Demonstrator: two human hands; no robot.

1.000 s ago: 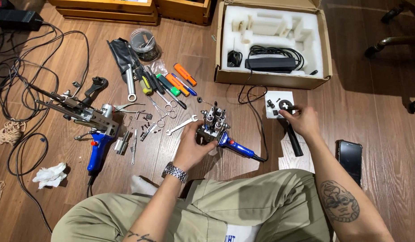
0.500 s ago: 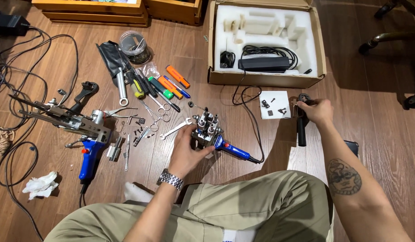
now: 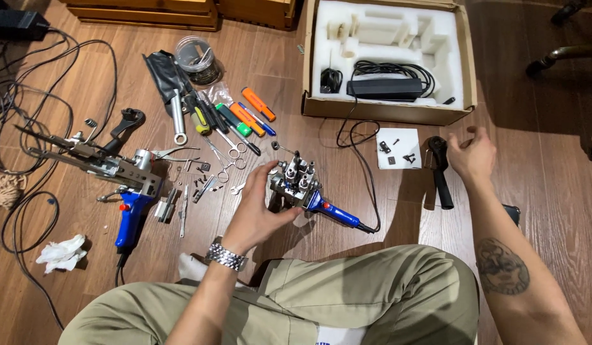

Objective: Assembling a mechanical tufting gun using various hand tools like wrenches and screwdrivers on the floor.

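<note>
The person sits on a wooden floor (image 3: 551, 211). The left hand (image 3: 254, 214) is wrapped around the metal head of a power tool with a blue handle (image 3: 309, 191), just in front of the knees. The fingers (image 3: 264, 182) curl around the metal part and hold it up off the floor.

The right hand (image 3: 473, 155) is at 3 o'clock from that tool. Its fingers are spread loose and hold nothing. It hangs just beside a black handle (image 3: 440, 176) lying on the floor. At 9 o'clock from the black handle is a small white paper (image 3: 398, 148) with little dark screws on it.

At 12 o'clock sits a cardboard box (image 3: 385, 110) with white foam inside, and a black power pack (image 3: 384, 87) with its cord rests in the foam. A black cable (image 3: 366, 166) runs from the box to the tool in the left hand.

At 10 o'clock lies a row of screwdrivers (image 3: 235, 118), a wrench (image 3: 176, 118) and scissors (image 3: 224, 153). At 9 o'clock lies a second tool with a blue grip (image 3: 131, 207), with small metal bits next to it. A crumpled white tissue (image 3: 61, 252) lies at 8 o'clock.
</note>
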